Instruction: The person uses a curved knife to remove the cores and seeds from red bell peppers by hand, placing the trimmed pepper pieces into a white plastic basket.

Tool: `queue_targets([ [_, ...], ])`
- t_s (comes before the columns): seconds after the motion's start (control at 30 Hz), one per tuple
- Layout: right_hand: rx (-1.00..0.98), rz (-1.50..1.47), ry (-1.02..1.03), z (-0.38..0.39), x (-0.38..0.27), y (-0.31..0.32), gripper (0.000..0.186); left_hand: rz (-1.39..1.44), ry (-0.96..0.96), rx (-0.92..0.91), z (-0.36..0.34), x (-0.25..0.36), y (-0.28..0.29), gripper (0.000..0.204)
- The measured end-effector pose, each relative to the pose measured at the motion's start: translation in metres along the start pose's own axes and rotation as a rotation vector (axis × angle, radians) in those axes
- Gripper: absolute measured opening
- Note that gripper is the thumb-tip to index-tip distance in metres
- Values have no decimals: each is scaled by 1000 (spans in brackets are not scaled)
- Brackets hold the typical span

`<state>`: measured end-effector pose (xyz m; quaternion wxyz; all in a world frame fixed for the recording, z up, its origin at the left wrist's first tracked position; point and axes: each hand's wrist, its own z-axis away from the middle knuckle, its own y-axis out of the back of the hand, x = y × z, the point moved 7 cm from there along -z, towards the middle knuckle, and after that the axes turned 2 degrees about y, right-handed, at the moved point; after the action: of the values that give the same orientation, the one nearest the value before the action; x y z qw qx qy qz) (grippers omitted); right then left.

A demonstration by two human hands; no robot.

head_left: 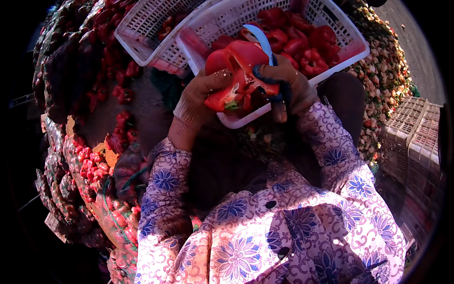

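Note:
A large red bell pepper (242, 59), split open with its pale inside and a bit of green stem showing, is held up over the near edge of a white plastic crate (343, 60). My left hand (201, 92), in a brownish glove, is closed round the pepper's left side. In my gloved right hand (298, 85), with dark blue on its fingers, is a knife (261, 39). Its curved blade points up behind the pepper, and most of its handle is hidden. The right thumb presses against the pepper's right side. More red peppers (295, 40) fill the crate's far part.
A second white crate (137, 40) with a few red pieces overlaps the first at the left. Net bags of red peppers (120, 222) and loose peppers (94, 165) lie along the left. At the right are a heap of pale scraps (378, 66) and stacked crates (409, 132).

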<state>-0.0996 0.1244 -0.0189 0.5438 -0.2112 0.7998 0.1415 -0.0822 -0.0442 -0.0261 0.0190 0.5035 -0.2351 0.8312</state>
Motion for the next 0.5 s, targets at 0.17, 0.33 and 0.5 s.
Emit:
queue_targets([
  [0.17,-31,479,-130,28,0,17,35,-822,7,-23,-7,5,20,34],
  [0.33,132,167,-386,48,23,41,40,-261,-36,264,-8,24,57,32],
  [0.5,11,540,-29,5,-3,17,58,259,-153,-48,-18,-5,10,49],
])
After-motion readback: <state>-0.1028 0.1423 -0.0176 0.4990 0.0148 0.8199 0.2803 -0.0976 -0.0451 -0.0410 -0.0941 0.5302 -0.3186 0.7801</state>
